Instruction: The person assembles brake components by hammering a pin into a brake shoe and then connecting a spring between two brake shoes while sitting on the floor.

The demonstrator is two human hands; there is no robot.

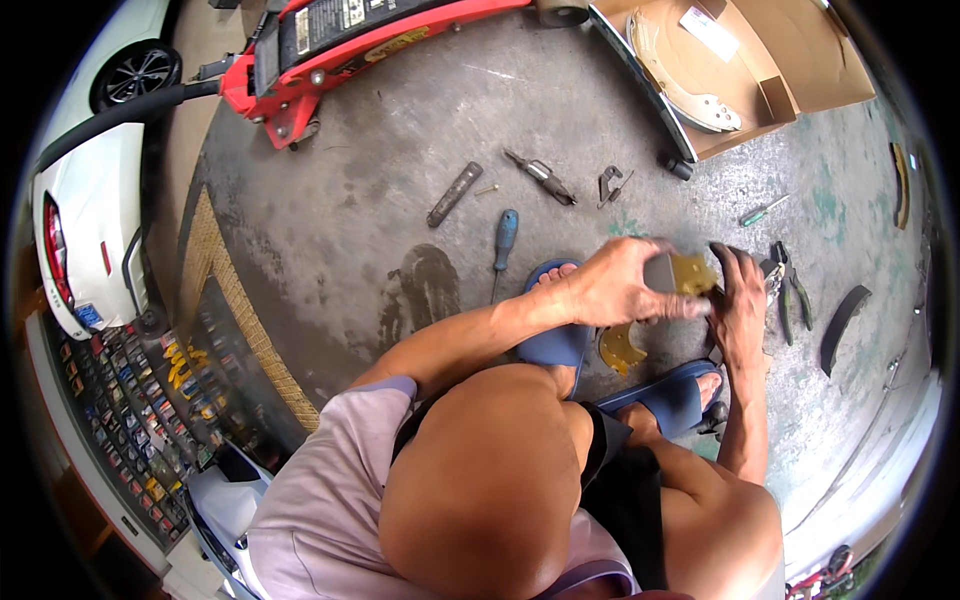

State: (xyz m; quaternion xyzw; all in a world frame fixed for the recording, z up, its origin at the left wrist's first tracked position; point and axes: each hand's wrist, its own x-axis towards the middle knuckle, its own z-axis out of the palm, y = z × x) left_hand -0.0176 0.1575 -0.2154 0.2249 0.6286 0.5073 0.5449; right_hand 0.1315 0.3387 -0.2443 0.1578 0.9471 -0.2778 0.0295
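Note:
Above my feet, my left hand (pixel 640 282) grips a brake shoe with a gold-coloured metal web (pixel 692 272) and a grey outer face. The thumb lies along its near side. My right hand (pixel 738 305) curls its darkened fingers at the shoe's right end; motion blurs the exact contact there. Below the hands, a second gold-coloured curved shoe (pixel 621 350) rests on the floor between my blue sandals (pixel 665 398). Just right of the right hand lie pliers with dark green handles (pixel 790 290), partly covered by other metal pieces.
A blue-handled screwdriver (pixel 506 240), a dark bar (pixel 455 194), a metal tool (pixel 541 178) and a small green screwdriver (pixel 764 210) lie around. Dark curved shoes (pixel 845 330) sit rightward. Behind stand a red floor jack (pixel 380 38) and an open cardboard box (pixel 825 60) holding curved shoes.

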